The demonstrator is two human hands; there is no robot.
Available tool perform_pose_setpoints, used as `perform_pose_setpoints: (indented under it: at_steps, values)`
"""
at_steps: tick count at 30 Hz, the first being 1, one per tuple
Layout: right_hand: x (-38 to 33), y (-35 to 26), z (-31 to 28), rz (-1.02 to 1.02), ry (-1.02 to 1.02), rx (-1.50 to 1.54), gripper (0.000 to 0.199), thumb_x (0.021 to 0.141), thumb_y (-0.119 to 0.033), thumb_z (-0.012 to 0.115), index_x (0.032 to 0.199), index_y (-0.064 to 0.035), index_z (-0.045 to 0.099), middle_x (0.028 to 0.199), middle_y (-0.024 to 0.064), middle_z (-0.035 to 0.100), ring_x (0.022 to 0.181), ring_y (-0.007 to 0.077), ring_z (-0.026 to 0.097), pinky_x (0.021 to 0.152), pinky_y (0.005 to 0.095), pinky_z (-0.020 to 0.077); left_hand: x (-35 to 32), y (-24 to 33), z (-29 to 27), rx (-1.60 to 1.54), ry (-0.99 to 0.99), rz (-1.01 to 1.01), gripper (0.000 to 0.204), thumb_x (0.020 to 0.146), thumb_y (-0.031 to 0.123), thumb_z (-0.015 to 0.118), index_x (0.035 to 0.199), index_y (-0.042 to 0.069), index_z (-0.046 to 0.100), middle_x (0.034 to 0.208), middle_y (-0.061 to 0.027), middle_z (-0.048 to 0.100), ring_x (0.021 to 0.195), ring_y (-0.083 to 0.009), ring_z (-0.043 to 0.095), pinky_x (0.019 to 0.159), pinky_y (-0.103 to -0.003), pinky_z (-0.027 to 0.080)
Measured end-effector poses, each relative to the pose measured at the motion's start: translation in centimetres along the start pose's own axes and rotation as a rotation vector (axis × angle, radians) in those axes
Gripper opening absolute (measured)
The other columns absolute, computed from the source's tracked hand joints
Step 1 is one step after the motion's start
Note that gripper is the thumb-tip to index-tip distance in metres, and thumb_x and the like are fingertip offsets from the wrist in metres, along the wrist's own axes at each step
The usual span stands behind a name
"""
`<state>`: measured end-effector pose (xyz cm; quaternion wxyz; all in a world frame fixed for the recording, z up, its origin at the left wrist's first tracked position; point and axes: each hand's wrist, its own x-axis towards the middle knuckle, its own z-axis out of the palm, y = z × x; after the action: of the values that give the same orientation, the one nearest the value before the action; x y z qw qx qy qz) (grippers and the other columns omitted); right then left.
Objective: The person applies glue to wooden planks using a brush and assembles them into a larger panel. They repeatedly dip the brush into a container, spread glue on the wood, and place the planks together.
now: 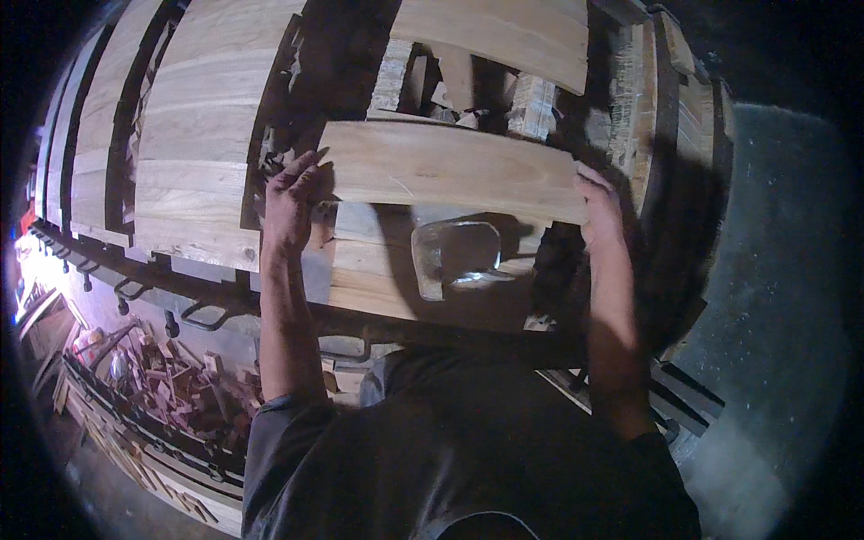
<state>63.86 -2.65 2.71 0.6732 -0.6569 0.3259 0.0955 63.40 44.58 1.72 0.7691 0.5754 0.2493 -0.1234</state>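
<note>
Both hands are apart, each gripping one end of a flat wooden board (450, 166): left hand (292, 193) at the left end, right hand (594, 196) at the right. The board, long, straight-edged and fine-grained, lies crosswise between them, over the workbench. Nearer the body, a clear, round-cornered container (419, 261) rests on pale wood (364, 286). Wide, striped-grain panels (198, 135) stand left; jagged wood scraps (175, 382) fill the lower left.

Two bare forearms (290, 324) stretch forward from dark sleeves (286, 441), held well apart. I see the left hand (292, 200) gripping with bent fingers (302, 168); the right hand (598, 200) grips too, roughly level with it, its forearm slanting inward.
</note>
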Motion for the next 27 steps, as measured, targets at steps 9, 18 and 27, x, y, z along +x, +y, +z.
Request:
perform_pose_setpoints:
  at_steps: [9,18,27]
  values:
    - [0.7,2.6,-1.5,0.374,0.067,-0.136,0.030,0.084,-0.021,0.062,0.107,-0.0016,0.061,0.095,0.0145,0.064,0.069,0.0266,0.063,0.050,0.0370,0.0493,0.4,2.1,3.5,0.206,-0.158,-0.119,0.036,0.093,0.032,0.061,0.104,-0.001,0.066,0.082,-0.0075,0.065,0.071,-0.0146,0.061,0.062,-0.029,0.049]
    - [-2.1,-1.2,2.0,0.234,0.326,-0.051,0.056,0.093,-0.052,0.055,0.120,-0.0032,0.055,0.106,0.0196,0.065,0.080,0.0321,0.069,0.061,0.0402,0.0561,3.1,3.6,3.8,0.593,-0.032,-0.040,0.061,0.089,0.061,0.059,0.100,0.003,0.070,0.071,-0.0070,0.063,0.056,-0.0133,0.056,0.051,-0.030,0.044]
    - [-12.9,7.6,1.9,-0.314,-0.156,-0.805,0.026,0.087,-0.018,0.067,0.105,0.0003,0.062,0.094,0.0154,0.066,0.090,0.0254,0.064,0.080,0.0353,0.0506,3.4,-0.4,0.9,0.186,-0.096,-0.165,0.061,0.094,0.062,0.048,0.090,0.004,0.067,0.065,-0.0046,0.058,0.051,-0.0142,0.054,0.047,-0.029,0.043]
